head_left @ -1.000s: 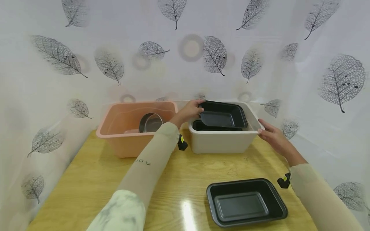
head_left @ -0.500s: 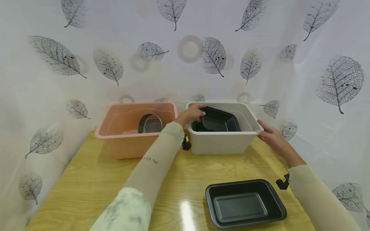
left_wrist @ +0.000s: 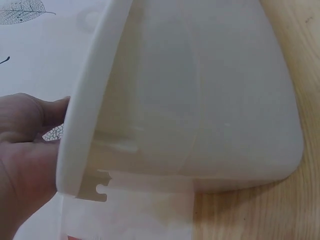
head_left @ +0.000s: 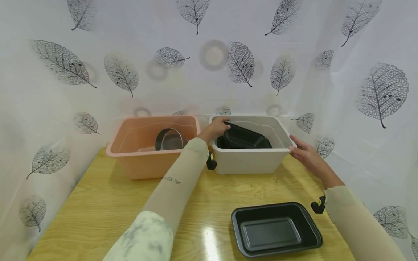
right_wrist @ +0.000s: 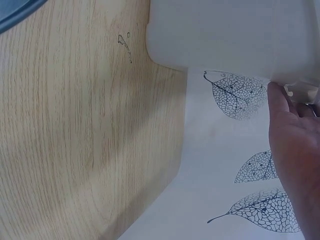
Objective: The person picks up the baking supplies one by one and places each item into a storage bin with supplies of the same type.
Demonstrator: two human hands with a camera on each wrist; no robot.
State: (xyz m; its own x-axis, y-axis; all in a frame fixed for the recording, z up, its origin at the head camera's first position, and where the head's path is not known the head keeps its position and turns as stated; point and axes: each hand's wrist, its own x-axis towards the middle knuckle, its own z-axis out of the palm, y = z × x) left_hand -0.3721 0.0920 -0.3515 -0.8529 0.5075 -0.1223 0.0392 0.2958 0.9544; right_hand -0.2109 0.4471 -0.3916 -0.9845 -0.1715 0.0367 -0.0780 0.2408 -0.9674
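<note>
In the head view, my left hand (head_left: 214, 129) pinches a black baking pan (head_left: 247, 138) by its left end. The pan leans inside a white plastic bin (head_left: 248, 162), over another dark pan mostly hidden beneath it. My right hand (head_left: 308, 156) grips the bin's right rim near the front corner. From the left wrist, the bin's wall (left_wrist: 210, 95) covers the pan and the fingertips of that hand (left_wrist: 22, 145). On the right wrist side, the fingers go up under the rim (right_wrist: 295, 145).
A peach bin (head_left: 153, 165) with a round metal cake tin (head_left: 172, 139) stands left of the white one. Another black baking pan (head_left: 272, 232) lies on the wooden table (head_left: 137, 203) in front. A leaf-printed curtain (head_left: 196, 87) hangs close behind both bins.
My left hand has lowered the pan deeper into the white bin and tilted it, so its inside no longer faces me. My right hand stays on the rim.
</note>
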